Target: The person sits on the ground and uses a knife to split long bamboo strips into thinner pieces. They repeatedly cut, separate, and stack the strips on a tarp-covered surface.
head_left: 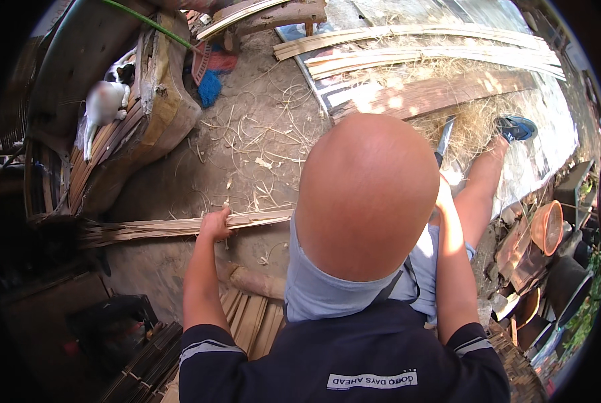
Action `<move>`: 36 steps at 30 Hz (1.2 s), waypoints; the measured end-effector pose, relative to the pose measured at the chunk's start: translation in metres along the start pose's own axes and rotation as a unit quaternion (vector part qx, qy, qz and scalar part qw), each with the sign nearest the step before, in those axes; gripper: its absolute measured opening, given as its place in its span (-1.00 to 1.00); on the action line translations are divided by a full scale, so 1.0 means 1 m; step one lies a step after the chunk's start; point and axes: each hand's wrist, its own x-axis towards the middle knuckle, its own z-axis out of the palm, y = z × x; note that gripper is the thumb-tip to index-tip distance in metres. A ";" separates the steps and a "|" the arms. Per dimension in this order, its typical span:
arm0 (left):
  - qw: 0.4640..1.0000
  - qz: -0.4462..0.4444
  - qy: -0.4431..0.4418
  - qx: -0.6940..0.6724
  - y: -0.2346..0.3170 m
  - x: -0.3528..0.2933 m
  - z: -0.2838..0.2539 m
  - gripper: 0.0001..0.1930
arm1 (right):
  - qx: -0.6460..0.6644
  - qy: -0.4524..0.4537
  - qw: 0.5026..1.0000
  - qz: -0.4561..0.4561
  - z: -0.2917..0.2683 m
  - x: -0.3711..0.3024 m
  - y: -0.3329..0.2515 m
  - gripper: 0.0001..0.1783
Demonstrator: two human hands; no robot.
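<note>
At centre left, my left hand (216, 224) is closed around a bundle of thin, pale bamboo-like strips (152, 227). The strips lie level, run out to the left, and pass behind my raised bare knee (367, 195) on the right. My right hand (443, 193) is beside the knee's right side, its fingers mostly hidden. From it rises what looks like a knife (446, 134), with a dark handle and a narrow grey blade pointing away from me. Fine, curly shavings (475, 131) lie around the blade.
Pale strips (441, 59) and a brown plank (441, 94) rest on a light sheet (549, 134) ahead. Curled shavings (267, 134) litter the ground. A black-and-white cat (105, 104) lies on stacked slats at left. An orange tub (547, 227) stands among clutter at right.
</note>
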 end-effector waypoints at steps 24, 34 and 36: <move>0.839 0.444 0.006 -0.314 0.409 0.023 -0.462 0.23 | 0.654 -0.098 0.743 -0.106 0.066 0.039 -0.292 -0.12; 0.924 0.354 0.071 -0.128 0.246 0.042 -0.365 0.14 | 0.800 0.226 0.554 0.035 -0.080 0.138 -0.209 -0.45; 0.943 0.279 0.180 -0.014 0.186 0.060 -0.282 0.18 | 0.779 0.249 0.574 0.022 -0.129 0.151 -0.212 -0.43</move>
